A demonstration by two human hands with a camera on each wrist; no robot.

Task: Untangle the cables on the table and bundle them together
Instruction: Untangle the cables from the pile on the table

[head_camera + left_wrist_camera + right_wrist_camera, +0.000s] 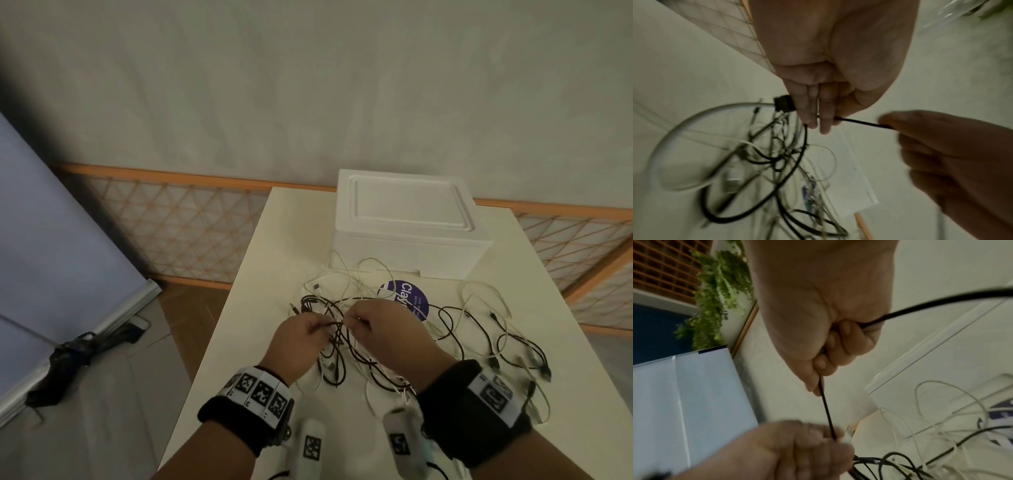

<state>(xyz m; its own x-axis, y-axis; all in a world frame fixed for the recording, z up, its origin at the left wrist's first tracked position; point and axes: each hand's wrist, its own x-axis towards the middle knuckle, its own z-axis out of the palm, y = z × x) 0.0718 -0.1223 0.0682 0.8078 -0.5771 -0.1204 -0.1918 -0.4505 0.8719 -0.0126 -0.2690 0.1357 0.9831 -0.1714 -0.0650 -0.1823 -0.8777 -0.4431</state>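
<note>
Left hand (301, 337): fingers curled, pinching a thin black cable (863, 123) between thumb and fingers. In the left wrist view a black connector (783, 103) shows at the edge of these fingers; whether it belongs to the held cable cannot be told.

Right hand (380, 329): closed into a loose fist around the same black cable. In the right wrist view the cable enters the fist from the far side, leaves at the thumb and runs straight and taut to the left hand. A thin white strand lies beside it at the entry to the fist.

Both hands are raised just above the desk (253, 308), close together, with a short stretch of cable spanning the gap between them.

Cable pile (394, 342) – black and white cables, crossed and looped over one another, spread across the middle of the desk directly under and around the hands. Loose ends with connectors trail toward the right side of the desk. Several white loops (356, 274) reach back to the foot of a white foam box (407, 219), which stands at the far end of the desk. A round purple sticker (404, 298) lies under the cables between the box and the right hand – part of it is covered
</note>
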